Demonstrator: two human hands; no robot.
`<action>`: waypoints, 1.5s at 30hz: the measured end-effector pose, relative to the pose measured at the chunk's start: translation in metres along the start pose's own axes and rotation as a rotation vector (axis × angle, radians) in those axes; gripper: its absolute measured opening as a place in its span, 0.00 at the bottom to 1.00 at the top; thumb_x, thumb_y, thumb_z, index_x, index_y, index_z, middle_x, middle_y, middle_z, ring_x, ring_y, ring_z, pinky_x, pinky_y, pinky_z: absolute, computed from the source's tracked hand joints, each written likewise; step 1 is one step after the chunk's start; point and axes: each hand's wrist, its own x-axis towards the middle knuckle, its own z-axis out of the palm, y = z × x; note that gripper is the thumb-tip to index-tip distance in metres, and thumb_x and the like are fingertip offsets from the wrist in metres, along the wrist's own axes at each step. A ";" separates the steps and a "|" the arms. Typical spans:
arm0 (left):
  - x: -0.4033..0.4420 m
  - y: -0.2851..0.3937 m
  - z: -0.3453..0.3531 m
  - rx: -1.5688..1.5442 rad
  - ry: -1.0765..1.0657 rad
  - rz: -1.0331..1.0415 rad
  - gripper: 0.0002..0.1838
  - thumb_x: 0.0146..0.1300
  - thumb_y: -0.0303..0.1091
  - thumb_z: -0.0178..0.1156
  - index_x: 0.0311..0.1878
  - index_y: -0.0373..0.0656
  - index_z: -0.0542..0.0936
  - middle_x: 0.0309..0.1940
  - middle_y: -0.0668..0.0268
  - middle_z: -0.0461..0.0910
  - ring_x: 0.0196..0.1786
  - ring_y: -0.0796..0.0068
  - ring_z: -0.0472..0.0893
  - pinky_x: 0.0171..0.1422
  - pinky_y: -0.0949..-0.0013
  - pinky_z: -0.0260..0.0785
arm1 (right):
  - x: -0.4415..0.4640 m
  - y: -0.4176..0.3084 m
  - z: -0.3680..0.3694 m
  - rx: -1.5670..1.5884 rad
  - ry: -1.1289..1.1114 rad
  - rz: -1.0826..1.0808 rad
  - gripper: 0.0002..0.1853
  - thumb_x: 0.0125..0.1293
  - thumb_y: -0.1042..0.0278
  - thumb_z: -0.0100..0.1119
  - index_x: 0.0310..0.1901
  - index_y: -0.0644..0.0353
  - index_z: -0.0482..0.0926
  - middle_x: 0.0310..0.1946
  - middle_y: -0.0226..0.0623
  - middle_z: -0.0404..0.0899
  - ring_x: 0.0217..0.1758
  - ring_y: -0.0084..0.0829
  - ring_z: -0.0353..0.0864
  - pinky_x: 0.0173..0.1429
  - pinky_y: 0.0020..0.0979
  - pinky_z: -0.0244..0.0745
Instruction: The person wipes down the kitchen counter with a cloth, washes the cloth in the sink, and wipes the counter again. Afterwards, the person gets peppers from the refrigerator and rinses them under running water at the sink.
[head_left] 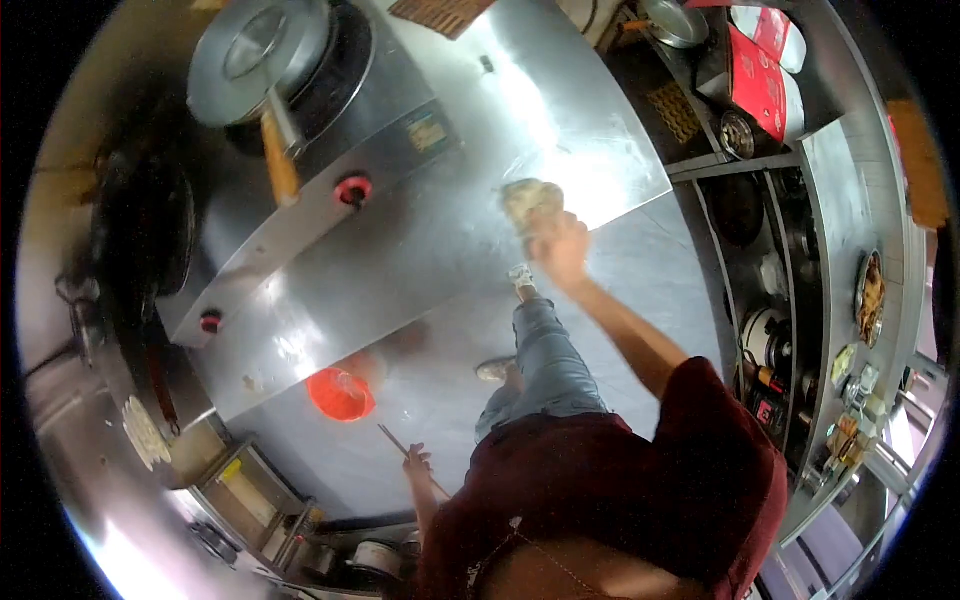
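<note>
My right hand [560, 245] is closed on a pale, crumpled cloth [530, 203], pressed against the shiny steel counter [400, 240] near its right corner. The cloth and fingers are slightly blurred. Lower down on the left, my left hand [418, 462] hangs beside my body, its fingers round a thin brown stick [391, 437]. The stick slants past the palm at both ends; its exact kind is too small to tell.
On the stove at upper left, a metal pan [215, 85] with a wooden handle rests over a dark wok [345, 90]. Red knobs [353, 191] line the stove front. An orange bucket [340, 394] stands below the counter edge. Shelves [740, 220] with pots stand at right.
</note>
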 end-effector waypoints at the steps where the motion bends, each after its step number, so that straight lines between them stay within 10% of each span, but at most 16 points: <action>1: -0.004 -0.012 -0.005 0.038 0.072 0.020 0.20 0.60 0.51 0.49 0.39 0.43 0.77 0.19 0.66 0.73 0.11 0.83 0.61 0.11 0.78 0.53 | -0.007 -0.043 0.011 0.016 0.107 -0.094 0.23 0.46 0.63 0.56 0.49 0.49 0.73 0.43 0.40 0.68 0.43 0.39 0.65 0.44 0.42 0.58; 6: -0.016 -0.108 -0.067 -0.200 0.020 -0.013 0.20 0.59 0.51 0.52 0.39 0.41 0.76 0.22 0.64 0.75 0.13 0.81 0.66 0.13 0.78 0.56 | -0.042 -0.216 0.054 0.334 -0.091 -0.403 0.16 0.44 0.64 0.59 0.40 0.47 0.78 0.50 0.37 0.70 0.47 0.38 0.66 0.44 0.42 0.60; 11: 0.002 -0.173 -0.070 -0.159 0.057 -0.027 0.22 0.62 0.51 0.47 0.42 0.40 0.76 0.27 0.64 0.77 0.16 0.77 0.69 0.17 0.78 0.57 | 0.018 -0.196 0.030 0.854 0.127 -0.363 0.12 0.43 0.69 0.56 0.34 0.49 0.80 0.39 0.36 0.77 0.41 0.42 0.71 0.46 0.42 0.67; 18: -0.010 -0.117 -0.015 -0.277 -0.076 -0.061 0.25 0.59 0.56 0.48 0.44 0.43 0.77 0.26 0.63 0.77 0.15 0.79 0.66 0.16 0.75 0.57 | 0.121 0.055 -0.036 0.035 0.270 0.032 0.18 0.46 0.72 0.53 0.43 0.60 0.76 0.45 0.45 0.75 0.48 0.44 0.72 0.54 0.37 0.66; 21: -0.003 -0.078 0.016 -0.301 -0.105 -0.008 0.25 0.58 0.56 0.48 0.43 0.42 0.77 0.25 0.64 0.76 0.14 0.80 0.64 0.15 0.75 0.56 | 0.115 -0.020 -0.001 0.181 0.452 -0.039 0.17 0.48 0.73 0.49 0.43 0.59 0.75 0.42 0.43 0.76 0.45 0.42 0.74 0.50 0.37 0.68; 24: -0.028 -0.039 0.025 -0.312 -0.034 0.033 0.23 0.59 0.54 0.48 0.42 0.43 0.77 0.25 0.64 0.76 0.13 0.81 0.62 0.15 0.75 0.56 | 0.077 -0.122 0.049 0.237 -0.123 -0.139 0.17 0.48 0.75 0.51 0.43 0.57 0.75 0.42 0.40 0.76 0.39 0.38 0.75 0.40 0.40 0.71; 25: -0.035 -0.032 0.024 -0.334 -0.028 0.038 0.23 0.59 0.54 0.48 0.42 0.43 0.77 0.25 0.65 0.75 0.13 0.81 0.62 0.15 0.75 0.56 | 0.074 -0.150 0.043 0.402 0.115 -0.482 0.17 0.46 0.72 0.54 0.43 0.54 0.76 0.47 0.38 0.74 0.46 0.39 0.71 0.43 0.39 0.68; 27: -0.048 -0.016 0.031 -0.244 0.066 -0.003 0.22 0.60 0.52 0.48 0.41 0.42 0.78 0.25 0.64 0.75 0.13 0.82 0.61 0.15 0.76 0.55 | 0.064 -0.178 0.037 0.338 -0.228 -0.654 0.17 0.46 0.70 0.54 0.42 0.53 0.77 0.52 0.35 0.71 0.52 0.41 0.67 0.46 0.37 0.65; 32: -0.028 -0.052 0.037 -0.422 0.027 -0.061 0.21 0.59 0.52 0.48 0.39 0.44 0.79 0.21 0.65 0.76 0.12 0.84 0.60 0.14 0.76 0.52 | 0.150 -0.145 -0.029 0.587 0.298 -0.615 0.16 0.45 0.73 0.52 0.39 0.55 0.77 0.49 0.40 0.73 0.45 0.41 0.72 0.41 0.37 0.65; 35: -0.042 -0.028 0.051 -0.095 0.128 -0.084 0.21 0.59 0.51 0.48 0.38 0.43 0.79 0.20 0.65 0.76 0.11 0.84 0.61 0.14 0.76 0.52 | 0.217 -0.164 -0.079 0.405 0.253 -0.464 0.13 0.47 0.70 0.54 0.37 0.59 0.77 0.43 0.41 0.74 0.42 0.43 0.72 0.42 0.37 0.70; 39: -0.015 -0.023 0.045 -0.405 0.062 0.022 0.22 0.59 0.51 0.48 0.39 0.41 0.79 0.22 0.63 0.76 0.13 0.80 0.63 0.15 0.76 0.55 | 0.224 -0.196 -0.047 0.203 0.225 -0.719 0.10 0.41 0.71 0.56 0.29 0.60 0.79 0.37 0.44 0.76 0.43 0.41 0.73 0.43 0.40 0.71; 45: -0.022 -0.040 0.020 -0.199 0.036 -0.024 0.22 0.62 0.51 0.45 0.41 0.42 0.78 0.26 0.60 0.77 0.13 0.79 0.62 0.14 0.74 0.56 | 0.274 -0.132 -0.044 0.030 0.249 -0.162 0.08 0.50 0.65 0.56 0.33 0.55 0.77 0.42 0.37 0.75 0.43 0.39 0.73 0.37 0.39 0.73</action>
